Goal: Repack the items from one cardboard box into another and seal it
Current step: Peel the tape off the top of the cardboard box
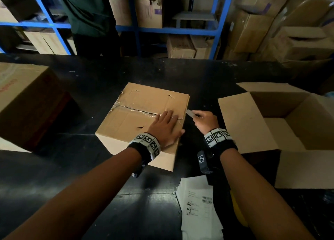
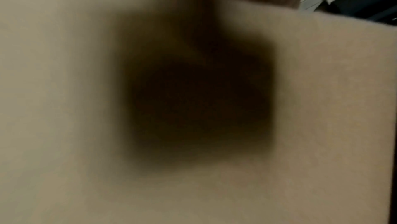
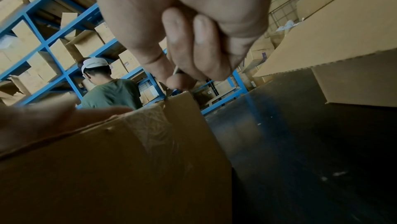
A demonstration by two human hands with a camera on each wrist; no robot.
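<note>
The taped cardboard box [image 1: 144,117] sat closed in the middle of the black table [image 1: 72,167], its top seam covered with clear tape [image 1: 137,110] that ran down over the right end. My left hand [image 1: 165,129] lay flat on the lid near that right end, fingers straight and spread over the seam, thumb hooked along the near edge; the left wrist view showed only blurred cardboard and a dark patch. My right hand [image 1: 205,121] was just beside the box's right end, fingers curled tight round a small pale cutter [image 1: 190,113] whose tip stood at the top edge where the tape folded over. The two hands were close but not touching.

To the right stood the open empty box [image 1: 282,124], flaps spread. Printed sheets [image 1: 198,203] lay on the table near my right forearm. A larger closed carton [image 1: 23,102] stood at the left. Across the table a person in a green shirt [image 3: 111,91] faced the blue shelving [image 1: 171,29] stacked with cartons.
</note>
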